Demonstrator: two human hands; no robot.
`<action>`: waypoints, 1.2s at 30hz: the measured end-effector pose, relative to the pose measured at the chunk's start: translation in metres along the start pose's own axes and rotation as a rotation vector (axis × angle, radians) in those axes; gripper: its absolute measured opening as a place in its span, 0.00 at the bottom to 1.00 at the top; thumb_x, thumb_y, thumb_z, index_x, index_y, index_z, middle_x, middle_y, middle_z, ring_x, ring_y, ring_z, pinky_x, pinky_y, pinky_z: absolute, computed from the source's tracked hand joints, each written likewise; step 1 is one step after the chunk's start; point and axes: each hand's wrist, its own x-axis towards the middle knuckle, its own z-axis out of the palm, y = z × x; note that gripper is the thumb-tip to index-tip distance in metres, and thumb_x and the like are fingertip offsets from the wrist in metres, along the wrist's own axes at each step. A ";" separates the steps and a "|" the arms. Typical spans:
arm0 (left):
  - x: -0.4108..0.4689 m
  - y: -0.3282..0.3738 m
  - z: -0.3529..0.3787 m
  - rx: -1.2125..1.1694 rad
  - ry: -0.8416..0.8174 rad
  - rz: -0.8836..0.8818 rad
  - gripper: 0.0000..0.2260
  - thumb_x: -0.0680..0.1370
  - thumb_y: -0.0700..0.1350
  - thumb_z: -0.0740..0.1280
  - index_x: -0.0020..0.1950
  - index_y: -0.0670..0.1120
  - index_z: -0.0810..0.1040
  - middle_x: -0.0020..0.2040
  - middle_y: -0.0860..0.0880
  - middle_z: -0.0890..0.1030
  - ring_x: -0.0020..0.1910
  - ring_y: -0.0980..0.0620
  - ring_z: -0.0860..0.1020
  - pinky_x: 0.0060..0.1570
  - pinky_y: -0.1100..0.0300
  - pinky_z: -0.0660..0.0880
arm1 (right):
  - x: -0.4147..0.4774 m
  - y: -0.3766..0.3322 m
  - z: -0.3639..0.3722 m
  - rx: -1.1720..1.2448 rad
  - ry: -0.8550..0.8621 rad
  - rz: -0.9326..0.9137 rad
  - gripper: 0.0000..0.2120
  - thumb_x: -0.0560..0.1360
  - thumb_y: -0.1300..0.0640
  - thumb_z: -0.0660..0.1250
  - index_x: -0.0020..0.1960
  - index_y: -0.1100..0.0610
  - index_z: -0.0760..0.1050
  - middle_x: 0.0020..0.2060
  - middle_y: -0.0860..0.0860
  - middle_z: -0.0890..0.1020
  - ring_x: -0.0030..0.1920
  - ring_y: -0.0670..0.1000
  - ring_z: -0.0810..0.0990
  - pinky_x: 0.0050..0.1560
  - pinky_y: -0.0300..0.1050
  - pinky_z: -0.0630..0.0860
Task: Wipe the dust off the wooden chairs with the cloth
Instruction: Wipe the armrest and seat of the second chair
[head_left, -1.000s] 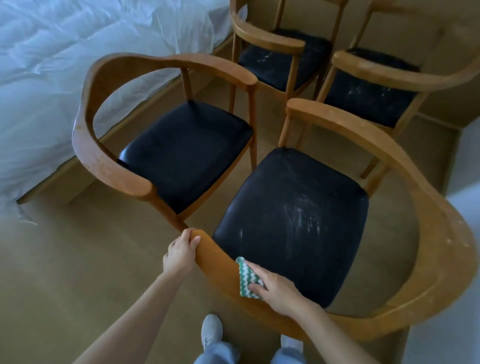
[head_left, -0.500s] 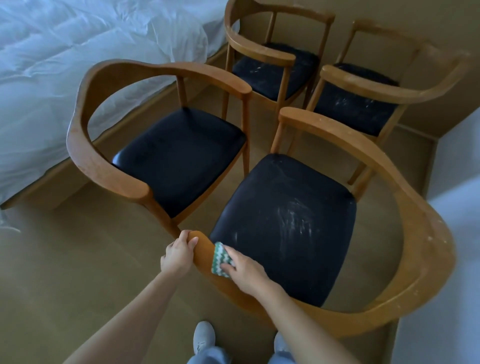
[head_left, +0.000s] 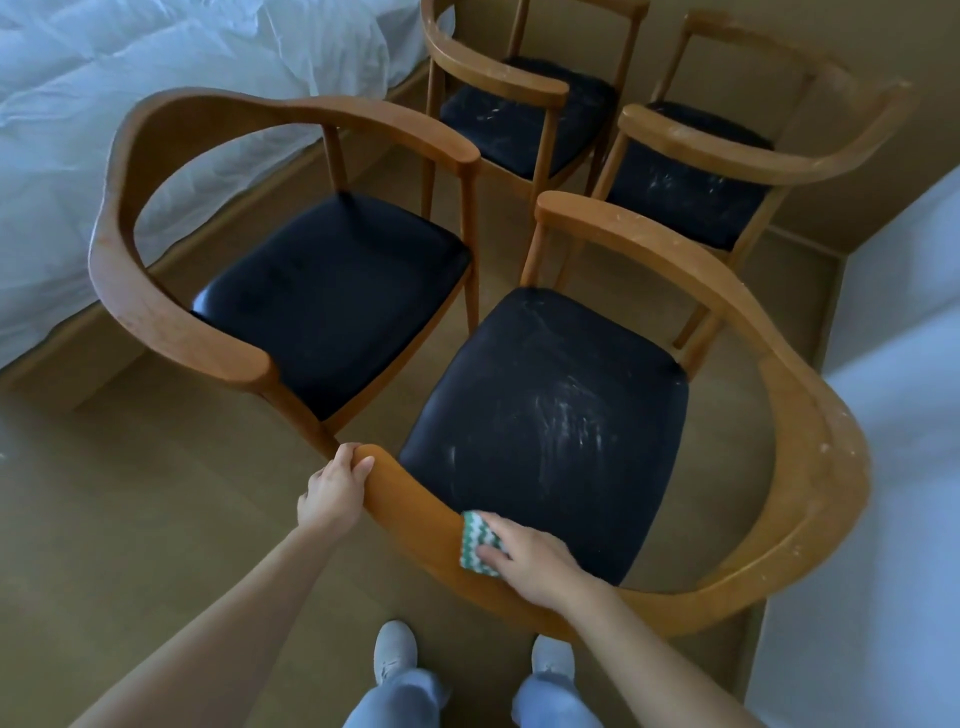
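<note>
The right hand (head_left: 524, 558) presses a small green-and-white zigzag-patterned cloth (head_left: 478, 545) flat against the curved wooden back rail of the nearest round-backed wooden armchair (head_left: 810, 467), fingers spread over the cloth rather than curled around it, at the near left part of the rail just beside the black padded seat (head_left: 550, 421). The left hand (head_left: 332, 493) grips the rounded end of that same rail, fingers wrapped over its tip. The seat carries pale streaks of dust across its middle, and light specks dot the right side of the rail. A second matching wooden armchair with a cleaner black seat (head_left: 332, 291) stands just to the left, close to a bed draped in white plastic sheeting (head_left: 130, 104). Two more wooden armchairs – one at the back left (head_left: 519, 114), one at the back right (head_left: 727, 156) – stand beyond, both seats smeared with whitish dust. The person's grey-white shoes (head_left: 395, 649) sit on the tan floor below the rail
</note>
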 end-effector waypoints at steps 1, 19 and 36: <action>0.001 -0.001 0.000 0.006 -0.001 0.000 0.18 0.83 0.54 0.48 0.71 0.50 0.62 0.65 0.42 0.71 0.66 0.40 0.66 0.65 0.44 0.63 | 0.012 -0.013 0.003 0.010 0.020 -0.012 0.24 0.81 0.45 0.53 0.76 0.46 0.54 0.69 0.49 0.70 0.65 0.53 0.72 0.62 0.50 0.69; 0.004 -0.004 0.004 0.039 0.016 0.016 0.19 0.83 0.54 0.48 0.72 0.50 0.61 0.66 0.43 0.72 0.67 0.41 0.67 0.66 0.43 0.62 | -0.091 0.125 -0.035 -0.258 -0.068 0.186 0.21 0.80 0.44 0.55 0.73 0.42 0.59 0.68 0.43 0.70 0.66 0.46 0.69 0.63 0.43 0.66; 0.005 -0.004 0.004 0.041 0.007 0.013 0.19 0.82 0.54 0.48 0.72 0.50 0.61 0.65 0.41 0.72 0.65 0.39 0.68 0.64 0.43 0.64 | -0.065 0.071 -0.014 -0.141 0.007 0.111 0.22 0.82 0.44 0.51 0.75 0.46 0.56 0.68 0.44 0.70 0.65 0.46 0.70 0.64 0.45 0.65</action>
